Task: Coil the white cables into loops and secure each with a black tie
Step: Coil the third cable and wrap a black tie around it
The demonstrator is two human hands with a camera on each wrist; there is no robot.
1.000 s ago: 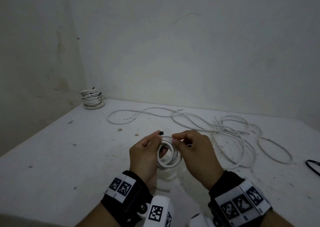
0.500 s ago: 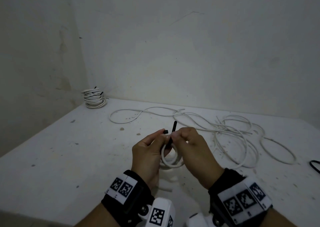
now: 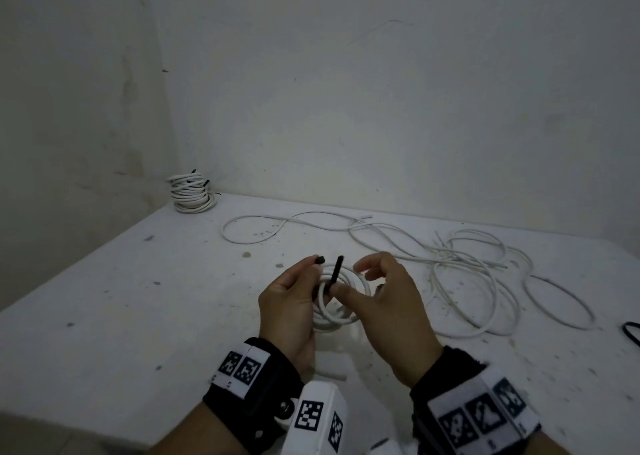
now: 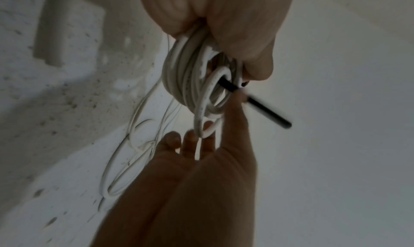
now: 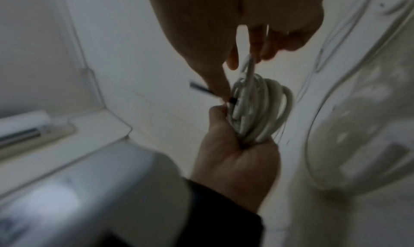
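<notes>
A white cable coil (image 3: 337, 298) is held above the table (image 3: 138, 316), at about 6 o'clock in the head view, gripped in the curled fingers of the left hand (image 3: 289, 307). The black tie (image 3: 335, 273) has been passed through the middle of the coil since a second ago, when only its head (image 3: 320, 259) showed at the left fingertips. Its tail now stands upright above the loops and is pinched low down by the thumb and forefinger of the right hand (image 3: 388, 312). The other right fingers are lifted clear. From this it is judged that threading has begun, but the tie is not yet closed.

One coil is in hand. A stack of finished coils (image 3: 189, 193) is seen at 11 o'clock against the wall; their number cannot be told. Loose white cables (image 3: 467, 264) are spread from 12 to 2 o'clock, too tangled to be counted. One dark loop (image 3: 632, 333) lies at 3 o'clock.
</notes>
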